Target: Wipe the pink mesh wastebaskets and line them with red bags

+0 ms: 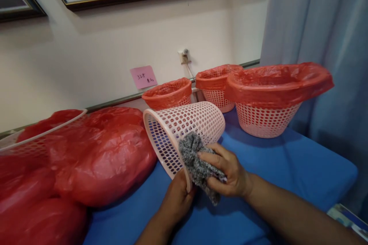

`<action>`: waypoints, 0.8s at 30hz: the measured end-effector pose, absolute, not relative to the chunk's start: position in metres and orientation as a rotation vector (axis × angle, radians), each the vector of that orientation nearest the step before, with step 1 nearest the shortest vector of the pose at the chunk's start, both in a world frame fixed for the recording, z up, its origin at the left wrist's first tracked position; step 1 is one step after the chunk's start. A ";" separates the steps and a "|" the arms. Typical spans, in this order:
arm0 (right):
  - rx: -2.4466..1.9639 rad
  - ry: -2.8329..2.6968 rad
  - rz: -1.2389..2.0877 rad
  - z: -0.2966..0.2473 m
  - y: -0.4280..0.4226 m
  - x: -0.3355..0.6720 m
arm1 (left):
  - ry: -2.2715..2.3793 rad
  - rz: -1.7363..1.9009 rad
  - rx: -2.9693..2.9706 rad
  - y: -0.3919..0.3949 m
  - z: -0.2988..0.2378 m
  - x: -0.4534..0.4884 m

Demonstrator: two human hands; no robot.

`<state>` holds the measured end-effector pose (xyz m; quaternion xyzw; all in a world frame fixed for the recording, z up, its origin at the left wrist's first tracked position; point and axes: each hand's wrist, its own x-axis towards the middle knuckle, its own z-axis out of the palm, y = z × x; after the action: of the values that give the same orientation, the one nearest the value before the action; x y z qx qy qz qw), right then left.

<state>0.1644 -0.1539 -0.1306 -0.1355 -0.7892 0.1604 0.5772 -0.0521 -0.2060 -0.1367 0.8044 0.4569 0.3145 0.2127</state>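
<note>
A pale pink perforated wastebasket lies tilted on its side above the blue-covered table, its mouth facing left. My left hand grips its rim at the lower edge, fingers closed and partly hidden. Bunched in my right hand is a grey speckled cloth, pressed against the outside of the basket near the rim. A corner of the cloth hangs down below my fingers.
Three baskets lined with red bags stand behind: a left one, a middle one and a large right one. Filled red bags crowd the left, by another basket rim. The blue table ends near a curtain.
</note>
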 end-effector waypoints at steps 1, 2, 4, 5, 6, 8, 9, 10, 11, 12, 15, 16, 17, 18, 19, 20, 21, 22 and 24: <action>-0.271 -1.876 0.350 -0.130 -0.156 0.164 | 1.266 0.930 2.196 -0.208 -0.137 -0.053; -0.243 -1.907 0.323 -0.130 -0.157 0.164 | 1.269 1.009 2.152 -0.211 -0.138 -0.055; -0.212 -1.982 0.287 -0.129 -0.157 0.164 | 1.279 1.194 2.084 -0.216 -0.139 -0.061; -0.200 -2.012 0.283 -0.129 -0.156 0.164 | 1.279 1.267 2.079 -0.219 -0.139 -0.063; -0.191 -2.030 0.287 -0.129 -0.156 0.164 | 1.270 1.306 2.098 -0.221 -0.139 -0.066; -0.211 -2.009 0.301 -0.129 -0.153 0.166 | 1.260 1.311 2.145 -0.223 -0.137 -0.068; -0.263 -1.963 0.310 -0.129 -0.150 0.168 | 1.268 1.293 2.148 -0.223 -0.136 -0.068; -0.351 -1.892 0.318 -0.129 -0.144 0.172 | 1.283 1.275 2.134 -0.224 -0.134 -0.067; -0.475 -1.787 0.325 -0.130 -0.136 0.177 | 1.304 1.263 2.113 -0.224 -0.133 -0.066; -0.622 -1.651 0.340 -0.131 -0.125 0.184 | 1.324 1.248 2.097 -0.224 -0.133 -0.065; -1.045 -1.216 0.467 -0.135 -0.087 0.206 | 1.304 1.179 2.149 -0.224 -0.133 -0.061; -1.137 -1.120 0.512 -0.136 -0.077 0.212 | 1.284 1.161 2.183 -0.224 -0.134 -0.060; -1.193 -1.069 0.539 -0.137 -0.070 0.215 | 1.267 1.142 2.211 -0.223 -0.135 -0.060; -1.209 -1.067 0.543 -0.137 -0.068 0.216 | 1.256 1.126 2.228 -0.223 -0.136 -0.059; -1.189 -1.104 0.520 -0.137 -0.070 0.213 | 1.253 1.109 2.238 -0.222 -0.138 -0.059; -1.134 -1.181 0.482 -0.136 -0.077 0.208 | 1.256 1.088 2.243 -0.221 -0.139 -0.059; -1.047 -1.286 0.441 -0.135 -0.089 0.201 | 1.264 1.064 2.245 -0.219 -0.140 -0.059; -0.931 -1.415 0.410 -0.134 -0.103 0.192 | 1.273 1.046 2.245 -0.218 -0.140 -0.059; -0.645 -1.677 0.356 -0.131 -0.134 0.174 | 1.265 1.030 2.237 -0.216 -0.141 -0.058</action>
<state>0.1744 -0.1338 -0.1315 -0.2792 -0.7261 0.1543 0.6091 -0.0584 -0.2160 -0.1409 0.7939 0.4491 0.3657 0.1854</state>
